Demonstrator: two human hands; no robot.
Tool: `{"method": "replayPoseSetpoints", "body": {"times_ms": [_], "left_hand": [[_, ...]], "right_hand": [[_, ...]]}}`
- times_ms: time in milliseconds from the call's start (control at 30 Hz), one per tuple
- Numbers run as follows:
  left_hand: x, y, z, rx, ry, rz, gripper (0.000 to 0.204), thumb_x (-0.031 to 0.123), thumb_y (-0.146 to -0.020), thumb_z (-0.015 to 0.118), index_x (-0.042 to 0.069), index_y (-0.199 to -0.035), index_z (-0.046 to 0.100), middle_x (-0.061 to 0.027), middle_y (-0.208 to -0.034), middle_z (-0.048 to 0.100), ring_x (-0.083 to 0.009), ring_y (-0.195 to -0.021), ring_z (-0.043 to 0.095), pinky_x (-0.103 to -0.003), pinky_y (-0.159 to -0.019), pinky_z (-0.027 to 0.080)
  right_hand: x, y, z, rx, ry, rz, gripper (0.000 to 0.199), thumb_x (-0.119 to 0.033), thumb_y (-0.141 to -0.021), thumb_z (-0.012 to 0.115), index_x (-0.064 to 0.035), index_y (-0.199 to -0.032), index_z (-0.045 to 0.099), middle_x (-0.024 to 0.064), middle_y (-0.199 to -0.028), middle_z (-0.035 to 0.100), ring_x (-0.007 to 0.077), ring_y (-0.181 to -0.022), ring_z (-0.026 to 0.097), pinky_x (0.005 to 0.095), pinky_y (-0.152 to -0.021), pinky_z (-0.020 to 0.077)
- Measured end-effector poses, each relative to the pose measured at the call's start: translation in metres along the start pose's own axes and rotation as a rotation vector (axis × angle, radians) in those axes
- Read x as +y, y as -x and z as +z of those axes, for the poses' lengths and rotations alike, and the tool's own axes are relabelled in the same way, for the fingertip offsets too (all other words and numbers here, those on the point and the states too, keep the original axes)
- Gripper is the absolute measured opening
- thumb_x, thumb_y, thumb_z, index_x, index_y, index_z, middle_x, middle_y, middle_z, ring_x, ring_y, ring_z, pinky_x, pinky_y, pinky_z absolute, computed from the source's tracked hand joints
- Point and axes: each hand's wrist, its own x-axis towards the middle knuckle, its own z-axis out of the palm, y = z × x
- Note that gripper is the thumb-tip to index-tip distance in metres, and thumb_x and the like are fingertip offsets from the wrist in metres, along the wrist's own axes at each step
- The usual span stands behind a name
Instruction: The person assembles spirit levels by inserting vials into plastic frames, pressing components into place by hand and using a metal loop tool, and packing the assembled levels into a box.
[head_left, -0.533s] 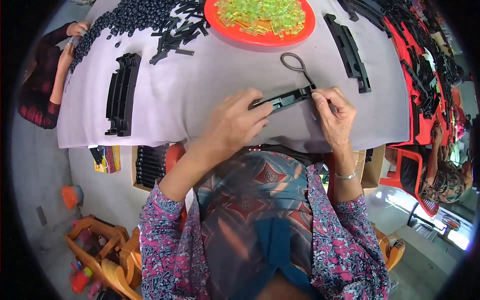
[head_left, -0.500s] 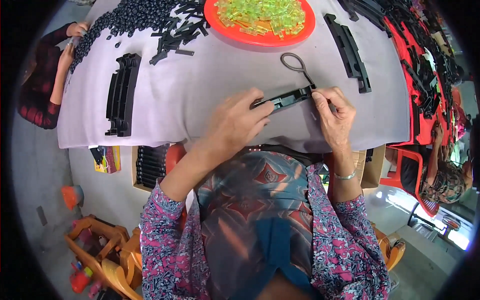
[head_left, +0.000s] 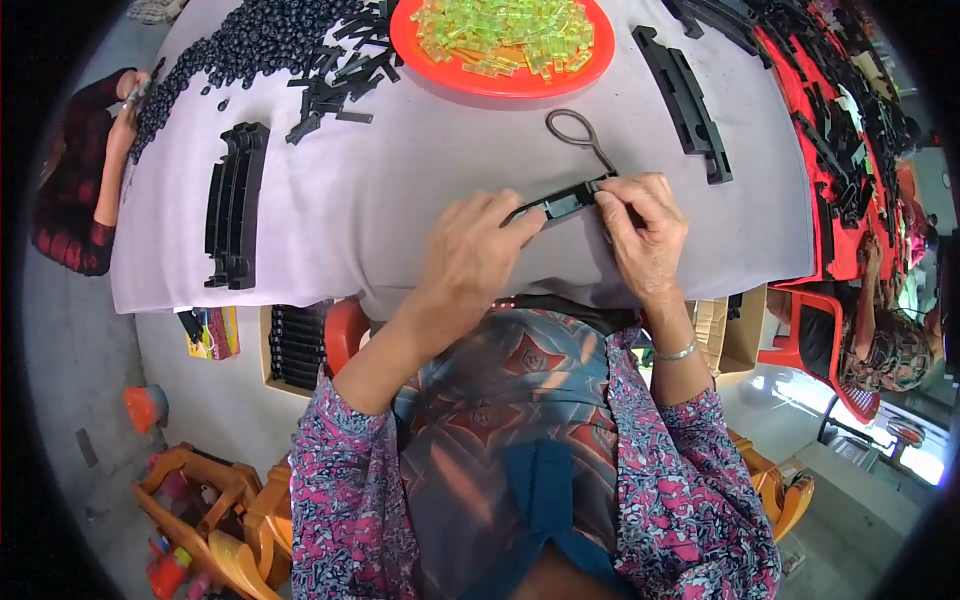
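A long black plastic part [head_left: 568, 203] is held between my two hands, just above the table. My left hand [head_left: 465, 250] is closed round its left end, fingers over the top. The thumb and fingers of my right hand [head_left: 645, 228] pinch its right end; anything small between those fingertips is hidden. Just beyond lies a metal loop-handled tool [head_left: 572, 127], its thin shaft running toward my right fingertips; whether it touches the part I cannot tell. Similar black plastic parts lie to the left [head_left: 237, 208] and to the right [head_left: 685, 105].
A red plate [head_left: 500, 88] of yellow-green clear pieces stands at the far middle. Small black round pieces [head_left: 270, 40] and black strips [head_left: 335, 95] lie far left. A person [head_left: 75, 190] works at the left edge. Black parts cover a red surface [head_left: 850, 245] at right.
The view has shifted slightly. My right hand has come further over the right end of the black part, covering more of it. My left hand keeps its hold.
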Motion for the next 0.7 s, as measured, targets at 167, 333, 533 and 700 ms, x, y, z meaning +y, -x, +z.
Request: {"method": "replayPoseSetpoints", "body": {"times_ms": [167, 333, 533, 700], "left_hand": [[-0.003, 0.001, 0.002, -0.007, -0.028, 0.022, 0.027, 0.007, -0.082, 0.06, 0.007, -0.109, 0.067, -0.0079, -0.097, 0.059, -0.0271, -0.093, 0.058, -0.04, -0.076, 0.044], [-0.002, 0.001, 0.003, -0.018, -0.042, 0.015, 0.026, 0.006, -0.083, 0.059, 0.007, -0.108, 0.067, -0.0068, -0.096, 0.058, -0.0264, -0.092, 0.058, -0.039, -0.075, 0.043], [-0.002, -0.001, -0.002, -0.015, -0.033, 0.046, 0.024, 0.006, -0.081, 0.061, 0.007, -0.105, 0.066, -0.0066, -0.096, 0.058, -0.0256, -0.091, 0.058, -0.04, -0.074, 0.043], [-0.005, -0.002, -0.005, -0.055, -0.035, 0.08, 0.025, 0.007, -0.081, 0.061, 0.007, -0.105, 0.066, -0.0064, -0.098, 0.058, -0.0257, -0.092, 0.059, -0.04, -0.076, 0.044]], "right_hand": [[-0.015, -0.004, 0.002, -0.105, 0.137, -0.27, 0.018, -0.007, -0.074, 0.077, -0.008, -0.092, 0.073, 0.0054, -0.091, 0.067, 0.0253, -0.085, 0.058, 0.0367, -0.079, 0.046], [-0.02, -0.004, 0.002, -0.225, 0.176, -0.249, 0.022, -0.004, -0.076, 0.077, -0.0037, -0.097, 0.073, 0.0079, -0.094, 0.067, 0.0268, -0.093, 0.059, 0.0358, -0.082, 0.0475], [0.011, -0.026, -0.011, -0.031, 0.186, 0.066, 0.014, -0.009, -0.088, 0.07, -0.0006, -0.099, 0.069, 0.0093, -0.091, 0.066, 0.0184, -0.073, 0.063, 0.0306, -0.066, 0.0501], [0.027, -0.058, -0.003, -0.201, 0.149, 0.154, 0.018, -0.012, -0.084, 0.074, 0.002, -0.093, 0.067, 0.0092, -0.078, 0.065, 0.0165, -0.068, 0.062, 0.03, -0.063, 0.0491]]}}
